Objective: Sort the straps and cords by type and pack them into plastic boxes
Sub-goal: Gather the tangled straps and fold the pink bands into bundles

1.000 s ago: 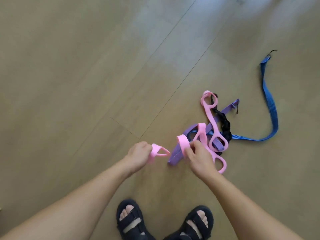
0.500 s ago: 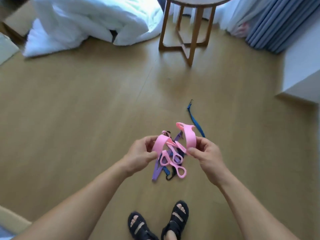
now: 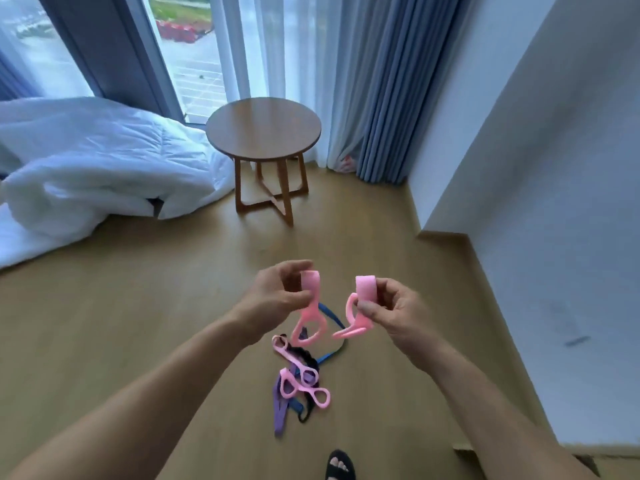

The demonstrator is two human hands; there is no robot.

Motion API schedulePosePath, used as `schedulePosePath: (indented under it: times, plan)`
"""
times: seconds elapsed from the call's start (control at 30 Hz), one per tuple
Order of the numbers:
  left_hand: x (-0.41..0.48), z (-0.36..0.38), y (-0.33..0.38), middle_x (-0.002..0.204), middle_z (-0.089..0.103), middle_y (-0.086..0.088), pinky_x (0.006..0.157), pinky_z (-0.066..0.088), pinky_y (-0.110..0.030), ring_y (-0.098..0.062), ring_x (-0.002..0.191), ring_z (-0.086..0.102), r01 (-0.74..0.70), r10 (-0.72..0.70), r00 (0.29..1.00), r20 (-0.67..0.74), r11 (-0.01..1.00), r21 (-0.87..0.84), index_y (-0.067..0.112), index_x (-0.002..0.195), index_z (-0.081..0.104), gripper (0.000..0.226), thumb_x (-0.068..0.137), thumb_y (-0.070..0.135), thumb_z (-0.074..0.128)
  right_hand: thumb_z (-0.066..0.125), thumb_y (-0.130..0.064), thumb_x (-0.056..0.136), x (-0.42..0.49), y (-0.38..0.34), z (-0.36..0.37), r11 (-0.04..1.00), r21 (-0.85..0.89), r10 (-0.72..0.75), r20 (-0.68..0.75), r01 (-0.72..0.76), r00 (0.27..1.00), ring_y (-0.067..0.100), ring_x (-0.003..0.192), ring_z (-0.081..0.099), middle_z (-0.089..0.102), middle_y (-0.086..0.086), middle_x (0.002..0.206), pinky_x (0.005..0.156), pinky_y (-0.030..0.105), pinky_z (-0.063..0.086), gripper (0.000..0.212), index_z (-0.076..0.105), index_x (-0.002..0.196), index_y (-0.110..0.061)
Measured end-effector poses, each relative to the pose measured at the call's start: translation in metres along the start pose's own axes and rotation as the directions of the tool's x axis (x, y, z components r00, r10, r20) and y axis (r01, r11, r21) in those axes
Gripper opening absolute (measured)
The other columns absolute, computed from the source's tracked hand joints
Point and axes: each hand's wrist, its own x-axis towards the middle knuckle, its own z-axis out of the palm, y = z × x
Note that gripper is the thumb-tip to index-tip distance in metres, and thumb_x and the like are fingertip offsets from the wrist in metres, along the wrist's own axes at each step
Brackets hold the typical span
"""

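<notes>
Sorting barely begun: left hand pinches one pink loop strap, right hand a second pink loop strap; the tangled pile lies unsorted on the floor; no boxes visible.

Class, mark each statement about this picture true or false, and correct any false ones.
1. The left hand pinches a pink looped rubbery strap. True.
2. The right hand is empty. False: it pinches a second pink looped strap.
3. The flat purple strap lies on the round wooden table. False: it lies in the pile on the wooden floor.
4. A flat blue strap lies on that floor. True.
5. The white duvet is right of the table. False: it is left of it.
</notes>
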Motion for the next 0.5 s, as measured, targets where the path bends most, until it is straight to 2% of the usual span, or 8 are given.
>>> schedulePosePath:
  times: [0.07, 0.13, 0.23, 0.3, 0.37, 0.43, 0.5]
  plan:
    - [-0.009, 0.003, 0.015, 0.108, 0.069, 0.006, 0.074, 0.054, -0.013, 0.0, 0.091, 0.069, -0.074, 0.068, 0.995, 0.072, 0.994, 0.08, 0.012, 0.139, 0.052, 0.065, 0.08, -0.005, 0.074, 0.07, 0.003, 0.085, -0.022, -0.016, -0.009, 0.997, -0.071, -0.04, -0.046, 0.036, 0.998, 0.013, 0.083, 0.068, 0.074, 0.006, 0.096, 0.073, 0.02, 0.056, 0.025, 0.069, 0.104, -0.014]
    - [-0.019, 0.007, 0.029, 0.114, 0.066, 0.012, 0.077, 0.05, -0.007, 0.005, 0.095, 0.066, -0.176, 0.159, 0.983, 0.092, 0.959, 0.22, 0.016, 0.141, 0.05, 0.068, 0.08, 0.003, 0.077, 0.072, -0.001, 0.085, -0.044, -0.029, -0.012, 0.988, -0.135, -0.098, -0.136, 0.079, 0.986, 0.008, 0.077, 0.067, 0.074, 0.004, 0.093, 0.071, 0.018, 0.055, 0.019, 0.072, 0.102, -0.011]
    - [-0.034, 0.013, 0.044, 0.12, 0.065, 0.006, 0.084, 0.041, -0.006, -0.002, 0.102, 0.06, -0.345, 0.337, 0.936, 0.1, 0.823, 0.452, 0.019, 0.136, 0.057, 0.057, 0.082, 0.015, 0.077, 0.074, -0.006, 0.083, -0.075, -0.042, -0.013, 0.955, -0.251, -0.22, -0.247, 0.157, 0.944, -0.004, 0.073, 0.058, 0.062, 0.009, 0.105, 0.069, 0.011, 0.048, 0.017, 0.073, 0.099, -0.002]
    - [-0.044, 0.016, 0.053, 0.11, 0.066, 0.009, 0.078, 0.039, -0.005, 0.0, 0.091, 0.057, -0.454, 0.433, 0.886, 0.168, 0.732, 0.508, 0.022, 0.127, 0.065, 0.046, 0.083, 0.022, 0.077, 0.074, -0.014, 0.084, -0.094, -0.05, -0.012, 0.926, -0.338, -0.269, -0.281, 0.167, 0.921, -0.003, 0.094, 0.052, 0.049, 0.0, 0.12, 0.082, 0.012, 0.046, 0.015, 0.074, 0.098, -0.009]
    - [-0.056, 0.021, 0.062, 0.097, 0.059, 0.014, 0.074, 0.039, -0.009, 0.0, 0.086, 0.052, -0.549, 0.51, 0.829, 0.231, 0.66, 0.513, 0.027, 0.117, 0.071, 0.033, 0.084, 0.029, 0.076, 0.072, -0.018, 0.086, -0.116, -0.056, -0.011, 0.925, -0.34, -0.281, -0.319, 0.168, 0.905, 0.003, 0.114, 0.049, 0.045, -0.009, 0.131, 0.094, 0.019, 0.045, 0.012, 0.073, 0.097, -0.014]
    - [-0.066, 0.022, 0.069, 0.099, 0.054, 0.012, 0.079, 0.04, -0.02, -0.006, 0.093, 0.049, -0.589, 0.548, 0.799, 0.25, 0.629, 0.507, 0.03, 0.108, 0.073, 0.024, 0.084, 0.035, 0.075, 0.069, -0.016, 0.089, -0.136, -0.057, -0.005, 0.944, -0.269, -0.286, -0.382, 0.19, 0.879, 0.013, 0.103, 0.061, 0.062, -0.003, 0.122, 0.084, 0.022, 0.054, 0.009, 0.071, 0.097, -0.019]
    - [-0.074, 0.024, 0.076, 0.111, 0.055, 0.011, 0.087, 0.044, -0.024, -0.009, 0.101, 0.052, -0.582, 0.521, 0.812, 0.264, 0.69, 0.429, 0.033, 0.103, 0.068, 0.018, 0.086, 0.033, 0.073, 0.068, -0.015, 0.09, -0.156, -0.057, -0.002, 0.948, -0.23, -0.301, -0.437, 0.218, 0.847, 0.015, 0.087, 0.067, 0.073, -0.003, 0.096, 0.075, 0.024, 0.057, 0.012, 0.07, 0.096, -0.025]
